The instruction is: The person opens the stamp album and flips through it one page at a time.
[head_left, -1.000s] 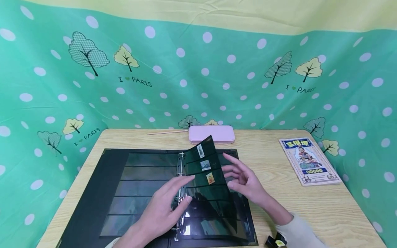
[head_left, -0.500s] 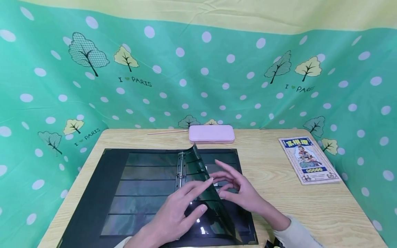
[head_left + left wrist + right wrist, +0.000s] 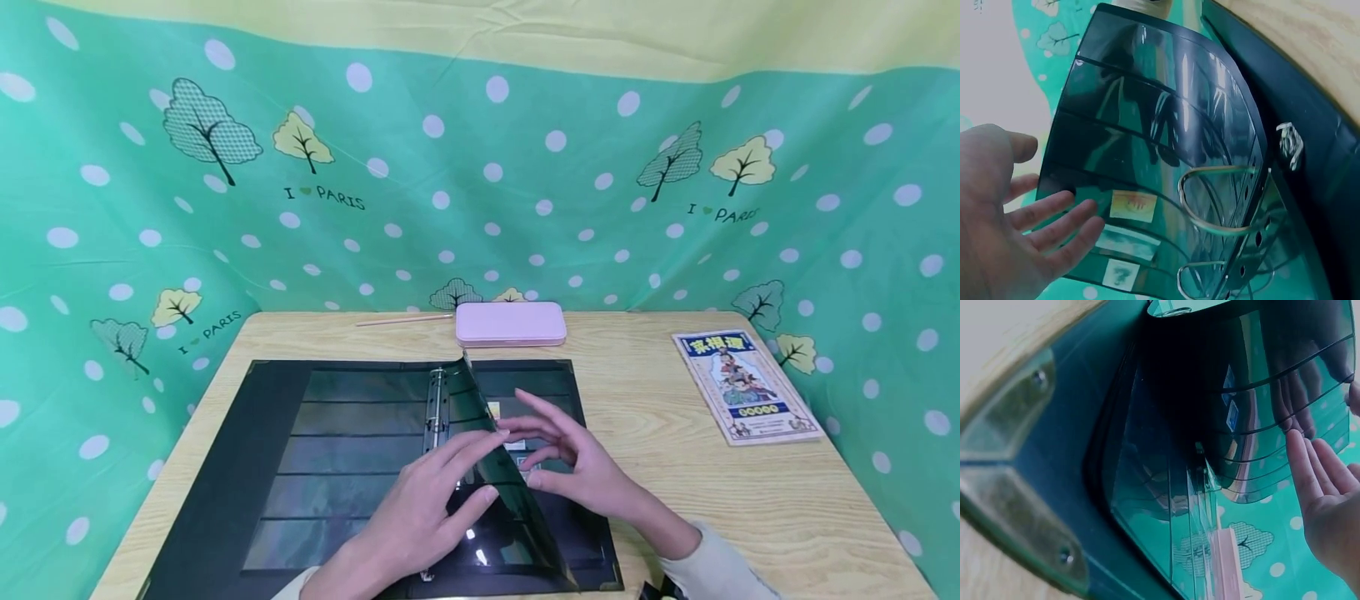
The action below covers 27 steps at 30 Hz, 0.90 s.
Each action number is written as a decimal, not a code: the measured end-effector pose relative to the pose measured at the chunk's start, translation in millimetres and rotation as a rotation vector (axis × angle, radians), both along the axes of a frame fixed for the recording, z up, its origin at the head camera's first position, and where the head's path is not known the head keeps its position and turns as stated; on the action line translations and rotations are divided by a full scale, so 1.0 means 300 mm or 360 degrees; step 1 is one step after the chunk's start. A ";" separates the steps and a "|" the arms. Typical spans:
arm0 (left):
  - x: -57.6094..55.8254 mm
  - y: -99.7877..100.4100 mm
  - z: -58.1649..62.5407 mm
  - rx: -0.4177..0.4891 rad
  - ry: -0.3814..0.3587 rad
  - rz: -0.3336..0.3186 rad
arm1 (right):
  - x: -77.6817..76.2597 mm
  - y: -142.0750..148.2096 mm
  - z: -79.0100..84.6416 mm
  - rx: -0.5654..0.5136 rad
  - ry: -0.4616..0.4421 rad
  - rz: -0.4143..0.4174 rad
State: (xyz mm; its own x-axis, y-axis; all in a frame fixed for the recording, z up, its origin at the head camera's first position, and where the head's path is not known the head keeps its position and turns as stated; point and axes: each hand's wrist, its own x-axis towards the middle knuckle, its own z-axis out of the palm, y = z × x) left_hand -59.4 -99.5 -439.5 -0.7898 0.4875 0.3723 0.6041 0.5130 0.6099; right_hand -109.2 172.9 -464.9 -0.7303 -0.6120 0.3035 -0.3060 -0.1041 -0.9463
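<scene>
A black ring-binder stamp album (image 3: 273,425) lies open on the table. One dark, glossy pocket page (image 3: 517,500) stands raised and curved at its metal rings (image 3: 1210,231). My left hand (image 3: 431,504) is at the left side of this page, fingers extended and loosely spread; in the left wrist view my left hand (image 3: 1016,219) holds nothing. My right hand (image 3: 577,462) is on the page's other side, and its fingertips (image 3: 1295,440) appear to touch the sheet. Several small stamps (image 3: 1133,206) show in the page's pockets in the left wrist view.
Behind the album lie a pink case (image 3: 510,323) and a thin pinkish stick (image 3: 403,319). A printed booklet (image 3: 746,387) lies at the right of the wooden table (image 3: 637,358). A small black object (image 3: 660,590), partly hidden, is by the right sleeve.
The raised page has swung left and stands more edge-on, hiding its stamped face from the head view. My left hand has moved right; my right hand has shifted slightly left.
</scene>
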 end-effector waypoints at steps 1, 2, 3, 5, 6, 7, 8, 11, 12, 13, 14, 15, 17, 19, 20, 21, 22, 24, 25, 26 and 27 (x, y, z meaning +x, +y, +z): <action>-0.002 -0.002 0.001 0.0005 0.0000 0.0023 | -0.001 0.000 -0.001 -0.0002 0.0000 0.0004; -0.004 -0.005 0.001 0.0010 0.0001 0.0048 | -0.001 0.001 -0.001 -0.0001 -0.0002 0.0005; -0.006 -0.006 0.003 0.0021 0.0002 0.0071 | -0.002 0.001 -0.002 0.0000 -0.0002 0.0007; -0.009 -0.009 0.007 0.0036 0.0010 0.0129 | -0.003 0.001 -0.005 0.0000 -0.0002 0.0011; -0.011 -0.011 0.009 0.0049 0.0004 0.0162 | -0.005 0.001 -0.006 -0.0005 -0.0003 0.0017; -0.012 -0.012 0.011 0.0067 -0.0009 0.0196 | -0.006 0.002 -0.006 -0.0010 -0.0008 0.0020; -0.012 -0.013 0.013 0.0080 -0.0025 0.0233 | -0.008 0.003 -0.007 -0.0018 -0.0010 0.0023; -0.010 -0.017 0.023 0.0120 -0.0099 0.0354 | -0.015 0.008 -0.008 -0.0033 0.0001 0.0024; -0.009 -0.018 0.027 0.0139 -0.0124 0.0394 | -0.018 0.010 -0.008 -0.0034 0.0009 0.0018; -0.009 -0.020 0.032 0.0157 -0.0141 0.0428 | -0.021 0.013 -0.008 -0.0031 0.0018 0.0009; -0.009 -0.024 0.037 0.0178 -0.0154 0.0458 | -0.024 0.016 -0.007 -0.0028 0.0029 0.0001; -0.009 -0.027 0.043 0.0209 -0.0167 0.0480 | -0.027 0.019 -0.007 -0.0017 0.0033 -0.0015; -0.012 -0.038 0.055 0.0268 -0.0175 0.0520 | -0.033 0.025 -0.006 0.0001 0.0029 -0.0042; -0.015 -0.055 0.068 0.0329 -0.0193 0.0538 | -0.039 0.031 -0.007 0.0008 0.0042 -0.0055; -0.016 -0.065 0.075 0.0353 -0.0205 0.0546 | -0.042 0.034 -0.008 0.0011 0.0043 -0.0062; -0.018 -0.075 0.083 0.0378 -0.0225 0.0549 | -0.046 0.037 -0.009 0.0015 0.0043 -0.0070; -0.019 -0.086 0.091 0.0395 -0.0243 0.0551 | -0.050 0.040 -0.010 0.0016 0.0049 -0.0077; -0.019 -0.108 0.110 0.0427 -0.0287 0.0551 | -0.058 0.046 -0.011 0.0025 0.0065 -0.0096; -0.019 -0.118 0.119 0.0441 -0.0301 0.0554 | -0.062 0.050 -0.011 0.0034 0.0067 -0.0113; -0.019 -0.128 0.128 0.0449 -0.0311 0.0555 | -0.066 0.054 -0.012 0.0050 0.0074 -0.0135; -0.019 -0.136 0.138 0.0460 -0.0318 0.0555 | -0.070 0.058 -0.012 0.0065 0.0084 -0.0157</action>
